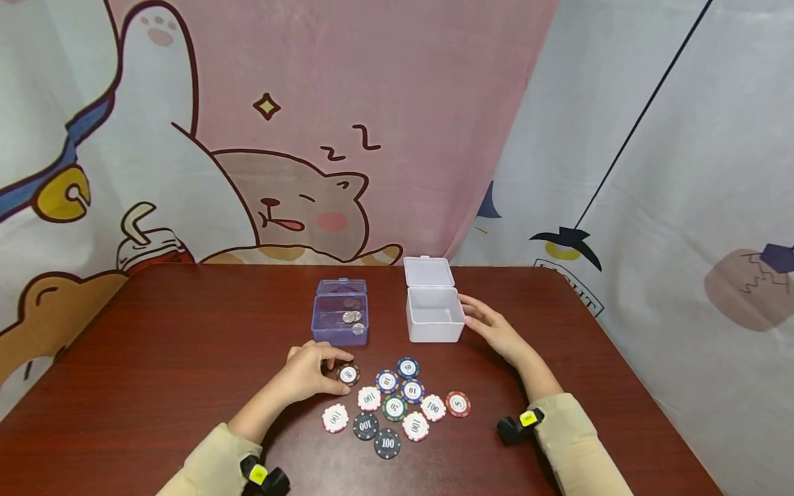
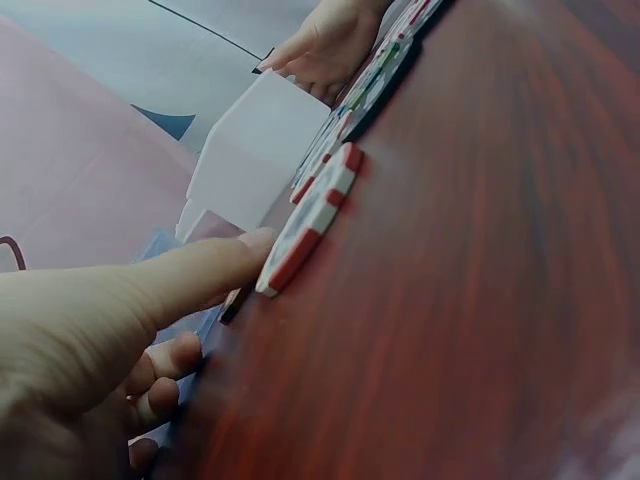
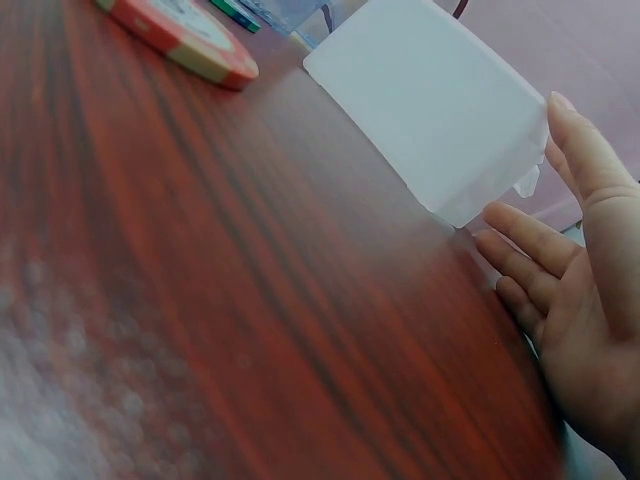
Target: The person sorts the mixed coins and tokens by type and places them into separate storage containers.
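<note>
The brown chip (image 1: 348,374) is straddled by the left hand (image 1: 312,372), pinch unclear; even pressure is advised; the far white box (image 1: 434,333) is touched by the spread right hand (image 1: 496,332)

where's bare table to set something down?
Widest: table left of the blue box and left hand. Also right of the right hand, to the table edge. Narrow gap between blue box and white box. Crowded: chips in front of both boxes.

My head view looks forward and down from above the tabletop (image 1: 155,365) toward its far edge, while my tilted wrist views skim its surface close up, both catching the white box (image 1: 435,327).
</note>
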Tool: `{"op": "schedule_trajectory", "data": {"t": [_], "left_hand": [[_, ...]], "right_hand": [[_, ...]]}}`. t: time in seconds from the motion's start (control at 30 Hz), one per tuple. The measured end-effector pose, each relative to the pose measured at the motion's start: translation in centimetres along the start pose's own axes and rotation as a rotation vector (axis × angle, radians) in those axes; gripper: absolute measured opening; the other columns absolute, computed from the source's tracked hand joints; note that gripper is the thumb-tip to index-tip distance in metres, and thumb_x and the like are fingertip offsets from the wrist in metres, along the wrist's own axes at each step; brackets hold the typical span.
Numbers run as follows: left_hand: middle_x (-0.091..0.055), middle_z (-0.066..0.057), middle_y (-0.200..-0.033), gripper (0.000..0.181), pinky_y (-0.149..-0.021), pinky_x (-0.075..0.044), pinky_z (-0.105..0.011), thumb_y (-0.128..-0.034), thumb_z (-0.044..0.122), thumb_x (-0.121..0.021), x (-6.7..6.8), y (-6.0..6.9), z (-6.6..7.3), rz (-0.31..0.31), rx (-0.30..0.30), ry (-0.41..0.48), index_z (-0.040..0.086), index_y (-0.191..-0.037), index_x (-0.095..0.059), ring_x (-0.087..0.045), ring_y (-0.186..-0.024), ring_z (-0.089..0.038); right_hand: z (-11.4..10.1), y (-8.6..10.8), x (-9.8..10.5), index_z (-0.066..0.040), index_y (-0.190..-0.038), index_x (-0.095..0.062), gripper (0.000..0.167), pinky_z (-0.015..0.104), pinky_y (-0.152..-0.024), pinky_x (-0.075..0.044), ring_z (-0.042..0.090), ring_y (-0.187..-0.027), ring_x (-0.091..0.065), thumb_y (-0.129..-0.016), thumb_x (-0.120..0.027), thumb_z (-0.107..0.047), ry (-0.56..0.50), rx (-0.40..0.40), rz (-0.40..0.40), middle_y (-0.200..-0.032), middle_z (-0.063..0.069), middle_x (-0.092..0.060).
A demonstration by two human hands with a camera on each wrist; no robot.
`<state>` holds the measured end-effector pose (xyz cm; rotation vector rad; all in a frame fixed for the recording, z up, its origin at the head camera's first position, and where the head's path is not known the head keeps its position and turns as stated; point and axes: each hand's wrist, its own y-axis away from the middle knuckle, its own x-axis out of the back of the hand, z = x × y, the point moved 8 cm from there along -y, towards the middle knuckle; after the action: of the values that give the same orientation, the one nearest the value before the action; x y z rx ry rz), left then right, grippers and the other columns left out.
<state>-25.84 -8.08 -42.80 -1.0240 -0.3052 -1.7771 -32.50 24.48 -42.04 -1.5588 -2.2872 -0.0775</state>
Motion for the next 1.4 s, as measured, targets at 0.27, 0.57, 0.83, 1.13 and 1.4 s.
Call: {"op": "schedule_trajectory", "data": {"t": [0.27,0.57,0.83,1.13,1.4], "left_hand": [[-0.049,0.014,-0.071,0.035,-0.071,-0.025,-0.038,-0.0589,0.031,-0.090,0.1,0.0,0.2,0.022,0.004,-0.032,0.024,-0.090,-0.075,-0.042,-0.074,-0.009],[-0.049,0.014,-0.067,0.032,-0.069,-0.027,-0.037,-0.0570,0.030,-0.091,0.1,0.0,0.2,0.041,-0.013,-0.037,0.024,-0.083,-0.073,-0.042,-0.071,-0.007],[-0.049,0.011,-0.068,0.031,-0.068,-0.032,-0.031,-0.0583,0.027,-0.090,0.2,-0.1,0.0,0.026,0.007,0.082,0.021,-0.079,-0.069,-0.045,-0.065,-0.007],[-0.047,0.011,-0.066,0.030,-0.058,-0.037,-0.024,-0.0583,0.022,-0.090,0.3,-0.4,2.0,0.038,-0.063,0.145,0.017,-0.078,-0.069,-0.043,-0.064,-0.006],[-0.048,0.010,-0.067,0.031,-0.060,-0.036,-0.025,-0.0585,0.023,-0.091,0.6,-1.0,3.9,0.100,-0.101,0.121,0.018,-0.081,-0.071,-0.044,-0.068,-0.009]], "right_hand": [[2.1,-0.4,0.6,-0.007,-0.147,-0.037,0.049,0.043,-0.101,-0.034,0.035,-0.126,-0.043,-0.100,-0.050,-0.009,0.018,0.017,0.015,-0.137,0.024,-0.047],[2.2,-0.4,0.6,-0.009,-0.146,-0.038,0.049,0.043,-0.102,-0.033,0.035,-0.126,-0.043,-0.099,-0.052,-0.012,0.004,0.012,0.017,-0.137,0.022,-0.047],[2.3,-0.4,0.6,-0.006,-0.147,-0.035,0.050,0.053,-0.103,-0.029,0.036,-0.128,-0.041,-0.099,-0.050,-0.007,-0.003,0.004,0.010,-0.139,0.024,-0.045],[1.7,-0.3,0.4,-0.006,-0.147,-0.036,0.050,0.045,-0.103,-0.033,0.037,-0.127,-0.042,-0.099,-0.050,-0.007,-0.004,0.013,0.005,-0.138,0.024,-0.046],[2.0,-0.3,0.5,-0.010,-0.146,-0.039,0.049,0.030,-0.098,-0.037,0.036,-0.126,-0.044,-0.099,-0.052,-0.011,-0.002,0.024,0.012,-0.137,0.022,-0.048]]}}
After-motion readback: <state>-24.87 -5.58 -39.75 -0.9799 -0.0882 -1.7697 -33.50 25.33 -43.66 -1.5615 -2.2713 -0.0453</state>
